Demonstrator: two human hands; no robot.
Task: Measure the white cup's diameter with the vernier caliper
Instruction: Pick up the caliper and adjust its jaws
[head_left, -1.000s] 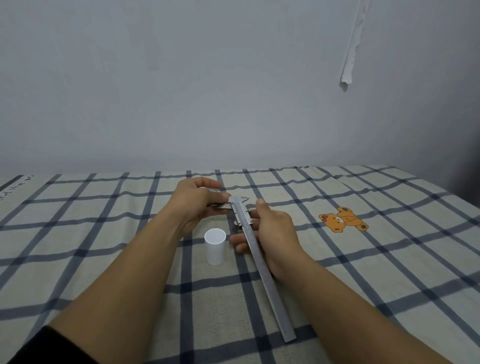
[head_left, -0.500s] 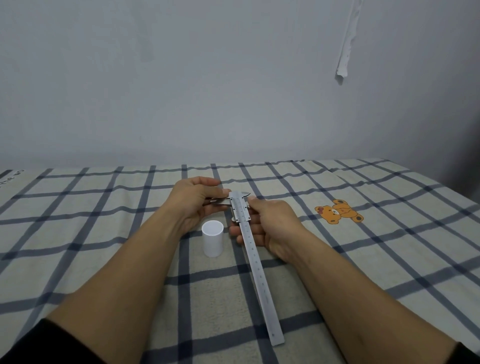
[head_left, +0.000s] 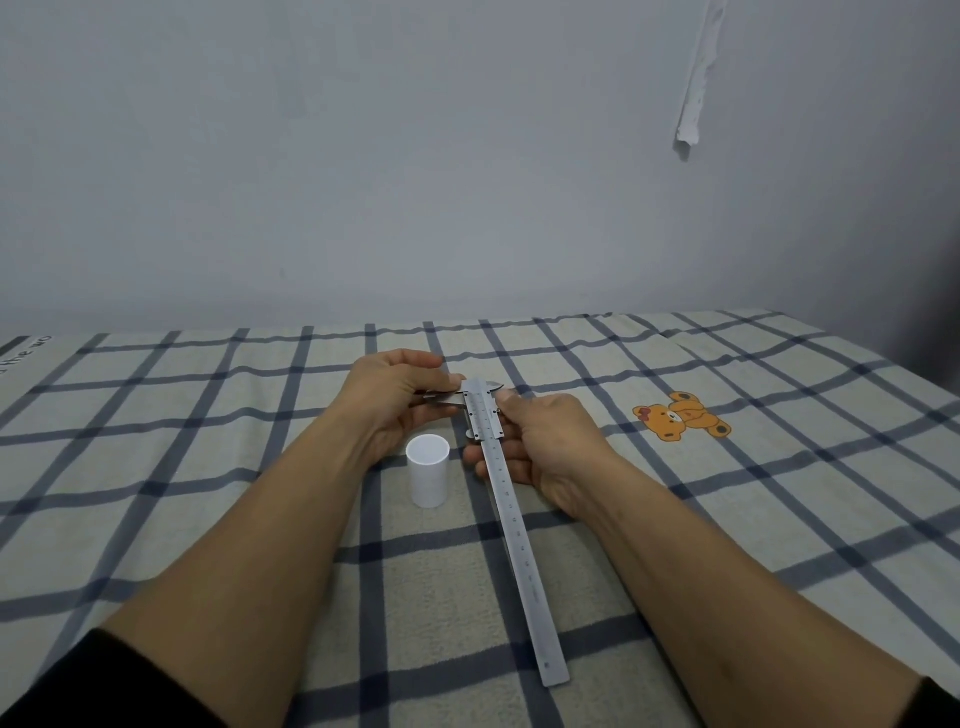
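Observation:
A small white cup (head_left: 428, 477) stands upright on the checked cloth, between my two forearms. Just behind and to the right of it I hold a steel vernier caliper (head_left: 511, 525), its long beam pointing back toward me. My left hand (head_left: 396, 400) pinches the caliper's jaws at the far end. My right hand (head_left: 545, 441) grips the sliding head from the right, thumb on top. The jaws look closed together and are partly hidden by my left fingers. The caliper is apart from the cup.
The surface is a cream cloth with dark blue checks (head_left: 208, 467). An orange bear print (head_left: 680, 417) lies to the right. A plain grey wall stands behind, with a strip of peeling white tape (head_left: 693, 104) at the upper right.
The caliper has turned so its scale faces up more squarely, and its beam end swung slightly left. Both hands kept their hold. The cup has not moved.

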